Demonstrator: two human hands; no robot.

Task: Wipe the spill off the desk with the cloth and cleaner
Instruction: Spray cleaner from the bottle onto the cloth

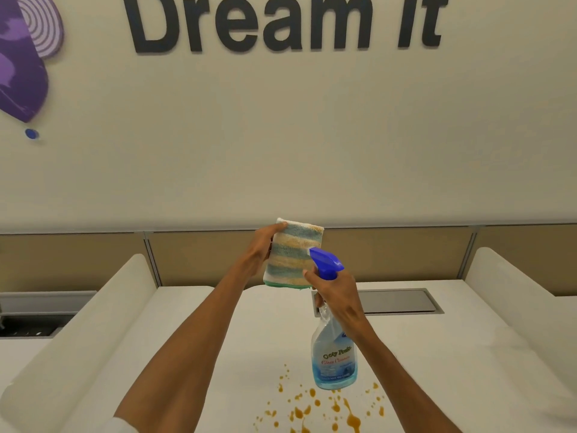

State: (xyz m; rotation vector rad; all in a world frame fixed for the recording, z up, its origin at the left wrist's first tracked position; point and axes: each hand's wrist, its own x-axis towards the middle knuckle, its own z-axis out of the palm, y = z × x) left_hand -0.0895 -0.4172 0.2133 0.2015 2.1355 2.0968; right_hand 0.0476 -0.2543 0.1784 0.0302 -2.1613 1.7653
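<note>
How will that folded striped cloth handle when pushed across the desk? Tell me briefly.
Folded thick, the striped cloth stands upright in the left hand without drooping, so it is probably soft but fairly firm. It looks light, held one-handed along one edge. Its fuzzy pile should likely drag, not slide.

Head-worn view, angled down, near desk (274, 332)
</note>
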